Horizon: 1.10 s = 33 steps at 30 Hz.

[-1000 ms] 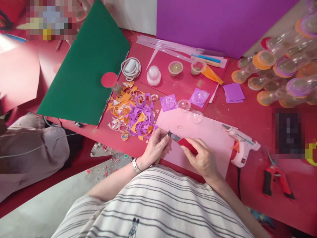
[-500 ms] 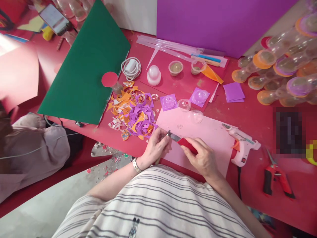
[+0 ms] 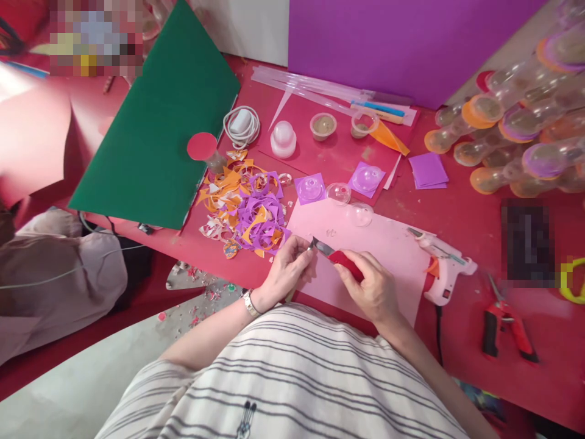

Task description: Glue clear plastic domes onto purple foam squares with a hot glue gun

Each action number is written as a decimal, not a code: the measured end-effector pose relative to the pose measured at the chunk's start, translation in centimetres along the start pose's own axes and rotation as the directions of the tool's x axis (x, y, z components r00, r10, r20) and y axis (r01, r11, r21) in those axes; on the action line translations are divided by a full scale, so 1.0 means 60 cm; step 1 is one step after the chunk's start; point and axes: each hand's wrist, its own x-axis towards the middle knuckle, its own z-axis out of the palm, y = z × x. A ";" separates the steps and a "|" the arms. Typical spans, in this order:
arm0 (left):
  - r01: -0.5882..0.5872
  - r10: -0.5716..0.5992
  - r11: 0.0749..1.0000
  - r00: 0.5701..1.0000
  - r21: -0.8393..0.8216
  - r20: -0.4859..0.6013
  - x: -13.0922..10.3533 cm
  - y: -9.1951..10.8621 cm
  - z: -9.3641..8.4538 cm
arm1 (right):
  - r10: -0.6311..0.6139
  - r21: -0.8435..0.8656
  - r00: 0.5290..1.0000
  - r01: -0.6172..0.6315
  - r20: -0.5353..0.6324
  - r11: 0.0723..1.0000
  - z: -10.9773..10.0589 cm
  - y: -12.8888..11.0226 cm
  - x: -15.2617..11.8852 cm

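One red-handled tool (image 3: 337, 256) — right hand (image 3: 373, 288) gripping, left hand (image 3: 290, 263) at tip

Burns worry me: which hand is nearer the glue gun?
Right. The right hand, holding a red-handled tool, is just left of the glue gun; the left hand is farther left, beyond the right.

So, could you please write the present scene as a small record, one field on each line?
Left hand: pinching a small item, too small to identify
Right hand: gripping a red-handled tool, its blade pointing toward the left hand
Under the hands: pink sheet
Left of sheet: orange and purple paper scraps
Right side of sheet: white glue gun, nozzle over the sheet
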 end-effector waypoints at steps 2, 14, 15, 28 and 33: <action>0.000 0.000 1.000 1.000 -0.004 0.010 -0.001 0.003 0.001 | -0.013 0.007 1.000 0.013 -0.015 1.000 -0.001 0.001 0.000; -0.011 0.012 0.997 1.000 -0.078 0.016 -0.005 0.020 -0.003 | 0.317 0.520 0.939 -0.339 0.136 0.784 -0.057 -0.001 0.026; -0.016 0.017 0.996 1.000 -0.089 0.013 -0.004 0.025 -0.004 | 0.328 0.533 0.939 -0.330 0.102 0.779 -0.067 0.002 0.036; 0.039 -0.032 0.989 0.998 -0.143 0.050 0.000 0.025 -0.020 | 0.249 -0.175 0.939 -0.293 -0.238 0.940 -0.092 0.180 0.338; 0.133 -0.115 0.966 0.989 -0.220 0.094 0.002 0.009 -0.028 | 0.285 -0.355 0.932 -0.350 -0.223 0.867 -0.069 0.196 0.405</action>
